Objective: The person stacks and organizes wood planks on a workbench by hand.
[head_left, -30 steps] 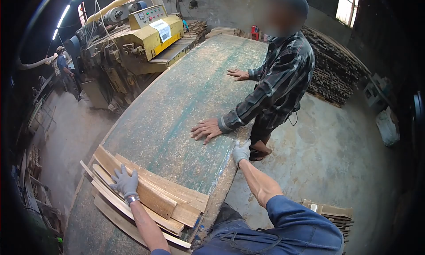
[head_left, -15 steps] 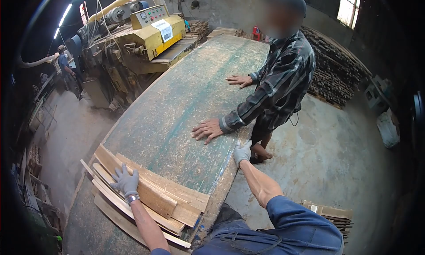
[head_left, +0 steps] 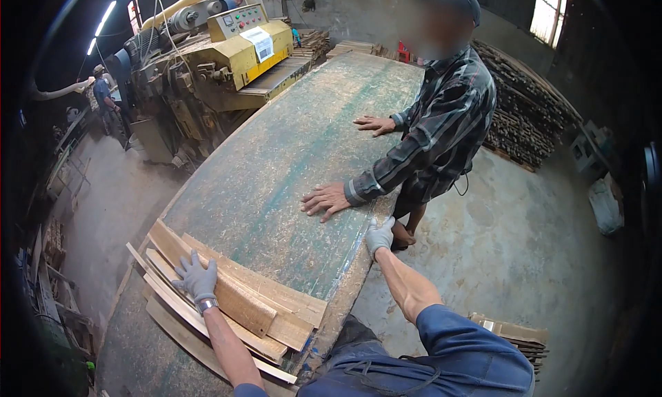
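My left hand, in a grey glove, lies with fingers spread on a loose stack of pale wooden boards. The boards overlap lengthwise across the near end of a long, worn green table dusted with wood shavings. My right hand, gloved too, is closed around the table's right edge, its fingertips partly hidden. Across from it, a co-worker's two bare hands rest flat on the tabletop, the nearer hand closer to the boards than the farther hand.
The co-worker in a plaid shirt stands along the right side. A yellow machine with a control panel adjoins the table's far left. Stacked timber rises behind the co-worker. Another bundle of wood lies on the floor by my right leg.
The view has shifted slightly. Part of another person now shows behind the yellow machine. Both my hands, the boards and the co-worker's hands keep their places.
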The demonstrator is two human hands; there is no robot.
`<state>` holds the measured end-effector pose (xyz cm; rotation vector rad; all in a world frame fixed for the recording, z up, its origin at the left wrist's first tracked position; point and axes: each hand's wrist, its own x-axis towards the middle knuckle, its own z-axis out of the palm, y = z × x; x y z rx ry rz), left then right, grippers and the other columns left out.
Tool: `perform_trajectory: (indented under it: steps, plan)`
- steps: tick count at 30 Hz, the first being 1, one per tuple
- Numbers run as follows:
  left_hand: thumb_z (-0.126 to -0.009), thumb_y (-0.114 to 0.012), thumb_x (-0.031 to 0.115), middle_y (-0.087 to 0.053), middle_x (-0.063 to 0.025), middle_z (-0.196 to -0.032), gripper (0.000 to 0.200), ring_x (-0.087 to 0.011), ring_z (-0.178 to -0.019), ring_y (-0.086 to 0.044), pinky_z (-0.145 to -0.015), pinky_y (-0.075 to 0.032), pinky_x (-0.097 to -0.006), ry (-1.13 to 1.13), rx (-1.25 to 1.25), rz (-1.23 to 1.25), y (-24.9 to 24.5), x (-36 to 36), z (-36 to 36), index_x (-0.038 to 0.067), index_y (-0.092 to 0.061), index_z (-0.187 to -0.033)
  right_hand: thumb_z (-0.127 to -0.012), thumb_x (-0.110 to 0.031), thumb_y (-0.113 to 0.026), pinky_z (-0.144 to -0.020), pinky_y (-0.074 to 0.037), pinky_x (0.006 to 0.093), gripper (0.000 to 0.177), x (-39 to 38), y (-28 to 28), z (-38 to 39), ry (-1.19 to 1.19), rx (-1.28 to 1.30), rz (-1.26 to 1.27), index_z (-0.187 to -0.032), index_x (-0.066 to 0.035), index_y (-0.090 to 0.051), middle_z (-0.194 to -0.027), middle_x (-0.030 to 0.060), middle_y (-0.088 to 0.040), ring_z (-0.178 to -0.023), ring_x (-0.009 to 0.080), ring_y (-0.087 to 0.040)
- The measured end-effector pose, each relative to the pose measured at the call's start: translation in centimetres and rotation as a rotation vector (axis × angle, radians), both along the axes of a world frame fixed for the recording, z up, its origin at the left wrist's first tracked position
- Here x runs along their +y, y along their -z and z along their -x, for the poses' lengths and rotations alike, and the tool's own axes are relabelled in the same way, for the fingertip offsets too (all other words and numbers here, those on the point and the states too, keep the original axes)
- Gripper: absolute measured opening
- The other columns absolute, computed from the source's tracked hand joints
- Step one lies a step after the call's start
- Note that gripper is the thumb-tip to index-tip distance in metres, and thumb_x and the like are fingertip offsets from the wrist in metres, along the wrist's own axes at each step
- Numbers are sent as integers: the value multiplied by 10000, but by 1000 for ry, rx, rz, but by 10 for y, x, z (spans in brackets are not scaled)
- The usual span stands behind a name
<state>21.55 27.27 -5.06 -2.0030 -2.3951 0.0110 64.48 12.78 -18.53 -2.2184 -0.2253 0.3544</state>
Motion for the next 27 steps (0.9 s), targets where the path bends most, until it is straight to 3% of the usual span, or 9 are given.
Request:
perform_trajectory:
  steps: [8,11,27]
  plan:
    - [-834,-537,566,-316,-136,-1551,732,-395,-1424,-241,-1088,-128,-674,1,-6,-10,0,-1,0,258,-390,-1482,-916,-389,-572,-935,-462,448,771,-1,-4,-1,-3,7,-13,-1487,-20,-209,-1215,331,-581,-1114,454,-585]
    - [-836,-531,573,-304,-135,-1558,731,-395,-1429,-231,-1094,-111,-680,5,-11,-15,2,0,2,262,-388,-1482,-904,-437,-562,-890,-481,488,795,-1,-5,3,4,-67,0,-1498,-46,-206,-1116,346,-614,-1032,475,-612]
    - [-848,-532,560,-283,-148,-1568,725,-407,-1448,-185,-1100,-60,-686,-4,-47,7,-3,-1,0,266,-372,-1492,-901,-441,-575,-921,-472,464,807,2,1,-2,18,-41,31,-1509,-69,-197,-1155,327,-610,-1069,450,-608]
